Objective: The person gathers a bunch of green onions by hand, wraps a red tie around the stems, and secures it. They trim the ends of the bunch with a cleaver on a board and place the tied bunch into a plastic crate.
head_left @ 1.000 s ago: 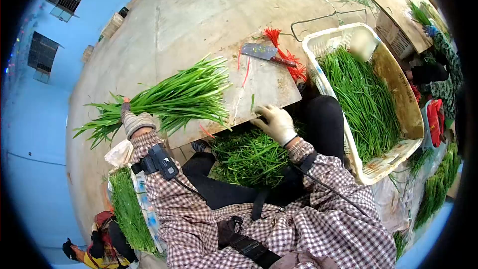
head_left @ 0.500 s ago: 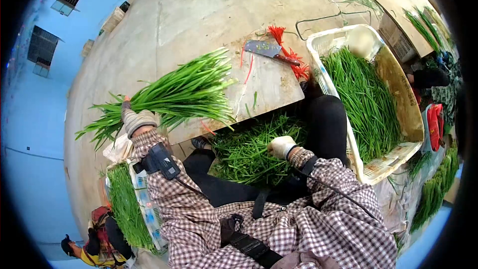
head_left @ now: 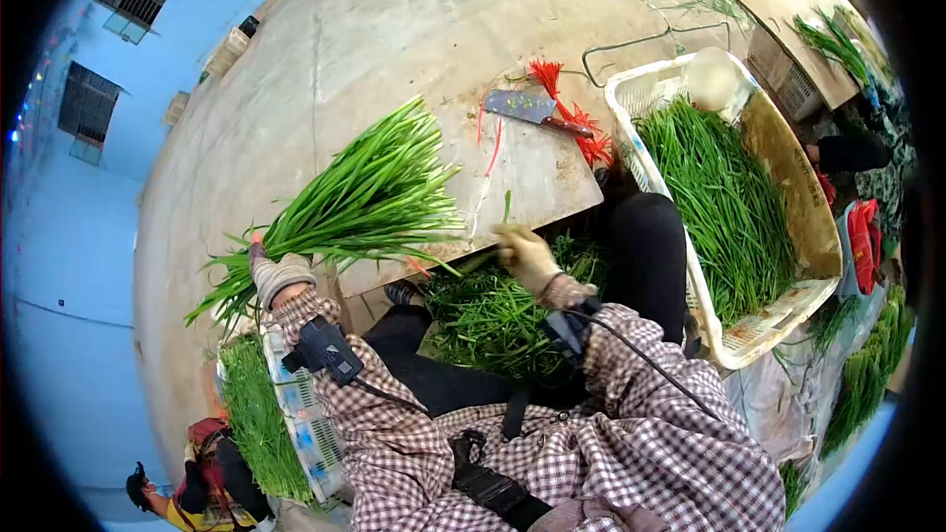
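Note:
Gloved fingers of my left hand [head_left: 281,278] wrap round the lower end of a large bunch of garlic chives [head_left: 370,187]. The bunch fans out over the front edge of a board [head_left: 537,166], cut ends toward the right. My right hand [head_left: 529,261], in a pale glove, is over the loose pile of chives [head_left: 488,320] between my knees, close to the board's edge; motion smears its fingers. A cleaver [head_left: 519,105] with a wooden handle lies on the board beside a bundle of red ties [head_left: 550,77].
To my right stands a white plastic crate [head_left: 698,307] of chives, with a bent metal rod [head_left: 645,42] behind it. Another crate [head_left: 307,448] of chives sits at my left. A person [head_left: 212,478] is at lower left, and a cardboard box [head_left: 788,64] at upper right.
My right hand has risen from the chive pile toward the board's edge. The bunch in my left hand has swung slightly more upright and shifted right.

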Tool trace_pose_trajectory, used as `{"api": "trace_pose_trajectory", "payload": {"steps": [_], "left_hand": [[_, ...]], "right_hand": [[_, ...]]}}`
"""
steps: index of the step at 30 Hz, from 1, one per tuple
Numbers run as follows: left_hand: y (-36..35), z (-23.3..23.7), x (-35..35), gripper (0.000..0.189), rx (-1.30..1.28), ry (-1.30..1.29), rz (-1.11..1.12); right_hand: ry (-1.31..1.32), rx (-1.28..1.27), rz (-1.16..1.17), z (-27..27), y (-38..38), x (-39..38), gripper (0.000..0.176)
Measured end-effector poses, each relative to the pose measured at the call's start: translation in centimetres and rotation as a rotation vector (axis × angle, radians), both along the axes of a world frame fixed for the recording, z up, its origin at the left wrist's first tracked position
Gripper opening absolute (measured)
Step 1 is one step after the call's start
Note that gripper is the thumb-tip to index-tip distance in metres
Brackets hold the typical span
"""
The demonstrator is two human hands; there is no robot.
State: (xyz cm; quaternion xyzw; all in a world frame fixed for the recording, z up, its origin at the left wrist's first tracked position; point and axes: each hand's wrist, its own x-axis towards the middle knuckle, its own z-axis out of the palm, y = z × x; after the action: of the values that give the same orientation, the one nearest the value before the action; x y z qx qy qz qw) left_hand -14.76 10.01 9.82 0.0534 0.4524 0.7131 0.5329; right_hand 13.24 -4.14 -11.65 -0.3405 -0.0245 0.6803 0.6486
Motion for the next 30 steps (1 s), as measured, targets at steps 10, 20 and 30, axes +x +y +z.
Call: {"api": "trace_pose_trajectory", "payload": {"steps": [10, 20, 30], "left_hand": [[-1.9, 1.3, 3.7, 0.043, 0.026, 0.034, 0.041], [-1.7, -0.8, 3.7, 0.039, -0.007, -0.033, -0.067], [-1.2, -2.2, 2.0, 0.039, 0.001, -0.034, 0.022]], "right_hand": [[-1.712, 0.532, -0.288, 12.9, 0.8, 0.2, 0.039], [-1.985, 0.536, 0.005, 10.0, 1.8, -0.9, 0.025], [-1.808, 0.075, 0.483, 2.1, -3.0, 3.2, 0.012]]}}
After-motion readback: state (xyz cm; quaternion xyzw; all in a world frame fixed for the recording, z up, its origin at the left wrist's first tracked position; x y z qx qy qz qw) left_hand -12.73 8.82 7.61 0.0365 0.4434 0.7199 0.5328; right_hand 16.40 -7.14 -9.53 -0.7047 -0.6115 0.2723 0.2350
